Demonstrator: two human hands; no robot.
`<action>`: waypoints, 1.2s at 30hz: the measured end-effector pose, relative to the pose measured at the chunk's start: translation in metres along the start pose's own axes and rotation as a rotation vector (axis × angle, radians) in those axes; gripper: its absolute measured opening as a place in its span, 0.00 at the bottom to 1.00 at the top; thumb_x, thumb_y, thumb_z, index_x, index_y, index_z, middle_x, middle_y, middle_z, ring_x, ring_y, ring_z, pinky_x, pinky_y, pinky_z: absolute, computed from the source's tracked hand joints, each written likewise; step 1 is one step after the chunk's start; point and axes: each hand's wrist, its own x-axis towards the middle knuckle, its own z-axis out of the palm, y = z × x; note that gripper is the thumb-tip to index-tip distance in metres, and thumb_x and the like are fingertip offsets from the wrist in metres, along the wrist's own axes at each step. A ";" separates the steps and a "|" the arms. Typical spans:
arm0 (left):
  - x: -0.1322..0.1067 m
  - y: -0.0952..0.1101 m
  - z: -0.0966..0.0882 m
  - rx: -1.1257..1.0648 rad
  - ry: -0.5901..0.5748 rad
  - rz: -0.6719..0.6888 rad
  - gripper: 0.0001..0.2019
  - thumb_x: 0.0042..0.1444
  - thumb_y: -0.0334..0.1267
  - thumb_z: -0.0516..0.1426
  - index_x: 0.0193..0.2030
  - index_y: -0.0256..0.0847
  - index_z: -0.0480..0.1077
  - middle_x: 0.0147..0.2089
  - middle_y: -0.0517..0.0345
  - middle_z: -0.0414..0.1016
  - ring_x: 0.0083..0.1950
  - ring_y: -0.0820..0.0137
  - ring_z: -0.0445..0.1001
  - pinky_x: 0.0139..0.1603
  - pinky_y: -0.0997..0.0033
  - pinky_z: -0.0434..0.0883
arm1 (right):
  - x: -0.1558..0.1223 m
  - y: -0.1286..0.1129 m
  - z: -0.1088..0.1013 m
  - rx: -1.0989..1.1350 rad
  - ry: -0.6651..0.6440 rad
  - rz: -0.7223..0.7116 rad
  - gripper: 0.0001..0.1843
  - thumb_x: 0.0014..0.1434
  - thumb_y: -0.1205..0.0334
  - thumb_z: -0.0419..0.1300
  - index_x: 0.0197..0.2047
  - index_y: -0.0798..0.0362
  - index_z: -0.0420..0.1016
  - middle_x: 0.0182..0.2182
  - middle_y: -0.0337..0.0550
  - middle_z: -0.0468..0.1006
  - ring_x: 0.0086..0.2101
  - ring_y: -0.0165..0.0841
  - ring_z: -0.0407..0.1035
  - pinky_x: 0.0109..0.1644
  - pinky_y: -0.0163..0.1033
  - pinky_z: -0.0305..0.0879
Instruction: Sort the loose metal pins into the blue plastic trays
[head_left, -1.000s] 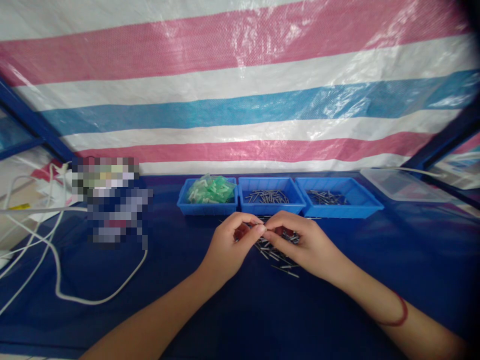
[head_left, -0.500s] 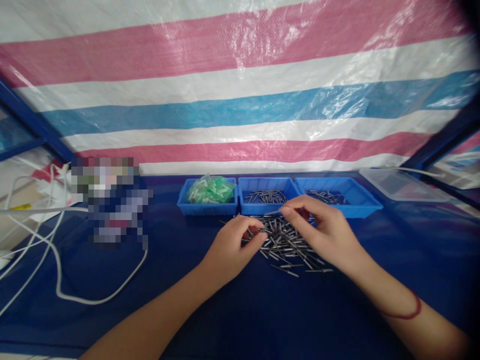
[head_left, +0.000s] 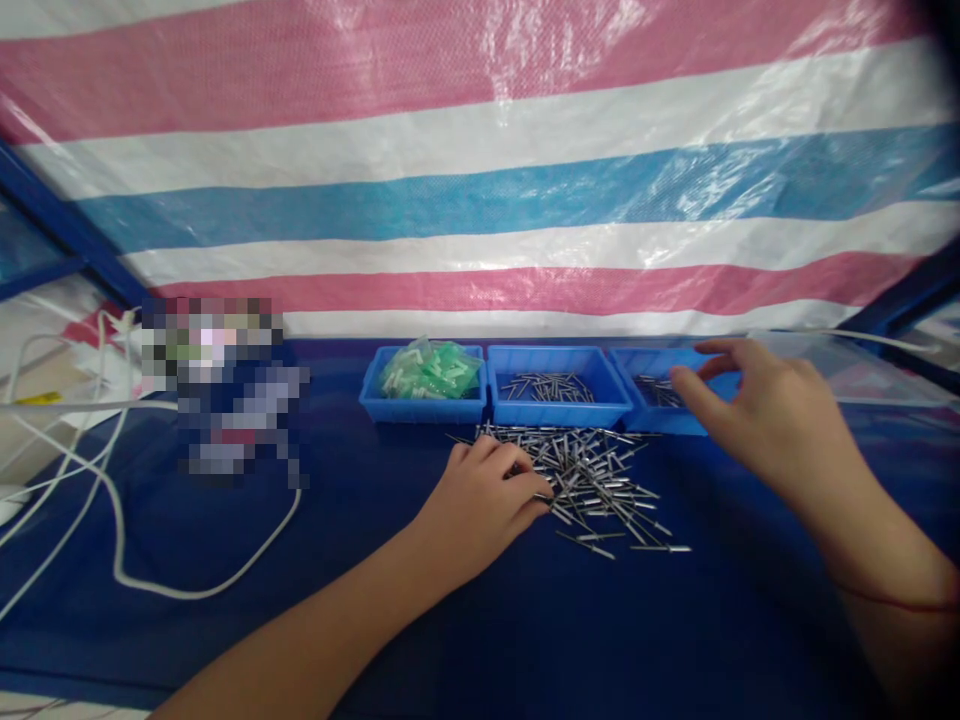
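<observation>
A loose pile of blind rivets (head_left: pixel 592 475) lies on the dark blue table. My left hand (head_left: pixel 484 500) rests at the pile's left edge, fingers curled and thumb drawn in; whatever is between the fingertips is hidden. Above the right blue bin (head_left: pixel 626 395) is my right hand (head_left: pixel 772 420), thumb and forefinger apart, with nothing visible between them. More rivets (head_left: pixel 660 390) lie in that bin, partly covered by the hand. The middle blue bin (head_left: pixel 559 412) also holds rivets.
Green-tinted plastic bags with small parts (head_left: pixel 431 370) fill the left blue bin (head_left: pixel 420 412). White cables (head_left: pixel 157 590) loop over the table's left side, beside a blurred-out area. A clear plastic lid (head_left: pixel 847 365) lies at the back right. Behind hangs a striped plastic sheet (head_left: pixel 450 205).
My right hand has moved right from above the pile to the right bin, and its fingers have parted; the rivet it held no longer shows. My left hand has lowered slightly onto the pile.
</observation>
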 end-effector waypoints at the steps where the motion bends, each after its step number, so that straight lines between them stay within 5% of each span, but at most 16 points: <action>1: 0.000 0.000 0.000 0.007 -0.001 0.002 0.08 0.62 0.42 0.55 0.44 0.47 0.73 0.46 0.60 0.72 0.49 0.65 0.64 0.44 0.63 0.57 | -0.002 -0.007 -0.001 0.025 0.007 -0.038 0.20 0.59 0.46 0.49 0.47 0.50 0.69 0.34 0.51 0.78 0.32 0.51 0.71 0.41 0.55 0.63; 7: 0.001 -0.003 0.004 0.078 0.030 0.039 0.06 0.63 0.41 0.54 0.41 0.45 0.72 0.43 0.62 0.73 0.47 0.67 0.64 0.43 0.63 0.55 | -0.014 -0.046 -0.009 0.159 0.012 -0.275 0.14 0.61 0.50 0.51 0.36 0.49 0.73 0.32 0.46 0.79 0.36 0.46 0.70 0.44 0.52 0.64; 12: -0.001 -0.004 0.005 0.127 0.032 0.054 0.06 0.64 0.38 0.53 0.43 0.46 0.71 0.44 0.61 0.73 0.46 0.68 0.65 0.42 0.63 0.54 | -0.023 -0.059 -0.012 0.253 -0.066 -0.306 0.12 0.61 0.51 0.53 0.40 0.48 0.73 0.34 0.46 0.78 0.39 0.45 0.69 0.43 0.51 0.64; 20: -0.003 -0.004 0.004 0.176 0.035 0.076 0.08 0.65 0.33 0.51 0.45 0.46 0.70 0.44 0.61 0.73 0.45 0.68 0.65 0.42 0.62 0.53 | -0.027 -0.068 -0.014 0.349 -0.124 -0.366 0.09 0.60 0.54 0.55 0.39 0.48 0.73 0.36 0.45 0.78 0.40 0.44 0.70 0.44 0.50 0.64; 29: -0.001 -0.004 -0.010 0.191 -0.023 0.022 0.07 0.61 0.43 0.56 0.39 0.42 0.71 0.43 0.58 0.72 0.44 0.66 0.65 0.41 0.63 0.53 | -0.028 -0.068 -0.014 0.348 -0.138 -0.383 0.09 0.61 0.56 0.56 0.39 0.49 0.74 0.36 0.45 0.78 0.41 0.43 0.70 0.45 0.49 0.65; 36: 0.000 -0.011 -0.001 0.224 0.017 0.078 0.06 0.64 0.39 0.53 0.39 0.44 0.71 0.41 0.60 0.72 0.43 0.67 0.65 0.40 0.62 0.52 | -0.029 -0.071 -0.011 0.372 -0.174 -0.412 0.08 0.60 0.57 0.56 0.38 0.49 0.75 0.36 0.45 0.79 0.39 0.41 0.71 0.46 0.50 0.64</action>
